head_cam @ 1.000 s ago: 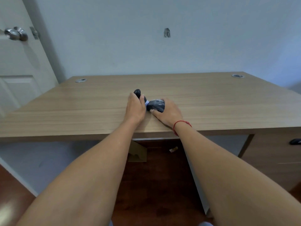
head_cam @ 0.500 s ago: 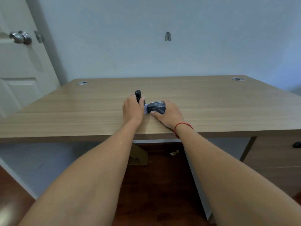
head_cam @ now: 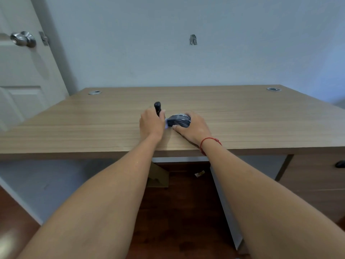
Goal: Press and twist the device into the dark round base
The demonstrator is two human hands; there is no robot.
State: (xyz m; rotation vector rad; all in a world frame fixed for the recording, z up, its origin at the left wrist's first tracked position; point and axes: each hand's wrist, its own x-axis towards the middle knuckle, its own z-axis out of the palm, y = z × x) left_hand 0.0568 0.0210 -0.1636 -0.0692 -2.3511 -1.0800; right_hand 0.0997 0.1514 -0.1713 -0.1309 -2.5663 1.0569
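While the left hand [head_cam: 151,122] grips an upright black handle [head_cam: 157,107], the right hand [head_cam: 192,126] holds a dark round object [head_cam: 179,120] with its fingers curled around it. Both things are on the wooden table [head_cam: 242,116], near its front edge, just beside each other.

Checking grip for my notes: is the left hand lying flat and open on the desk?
No, the left hand is curled round an upright black handle.

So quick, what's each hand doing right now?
Left hand: grips a black handle.
Right hand: holds a dark rounded object on the desk.
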